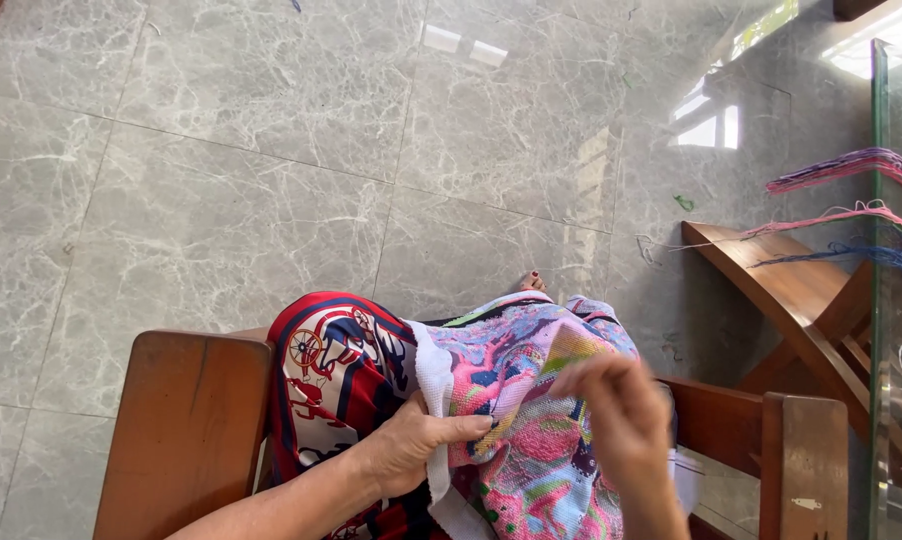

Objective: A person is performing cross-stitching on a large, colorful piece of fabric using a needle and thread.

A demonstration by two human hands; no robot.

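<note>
Both forearms entered from the bottom edge, cut off there. The left hand (411, 445) was closed on the white border of the needlepoint canvas (531, 420), thumb lying across the stitched face and the other fingers tucked behind the cloth, out of sight. The right hand (611, 405) hovered over the middle of the same canvas, blurred, its fingertips drawn together as if pinching something fine; whether a needle or thread sat between them could not be made out, and whether that pinch was truly closed could not be told either.

The canvas lay draped across the person's lap, worked in pink, blue, green and yellow patches, its lower part running off the frame. Under it on the left showed a patterned garment (336, 375) in red, navy and white, partly covered by the canvas and the left arm. Toes of one foot (533, 282) peeked past the far edge of the cloth; the rest of the leg was hidden.

Wooden armrests (186, 430) flanked the lap on either side. To the right stood a glass-topped wooden table (791, 290), with loose skeins of coloured thread (861, 165) trailing over its edge, partly seen through the glass. Grey marble floor tiles (271, 150) filled the rest.
</note>
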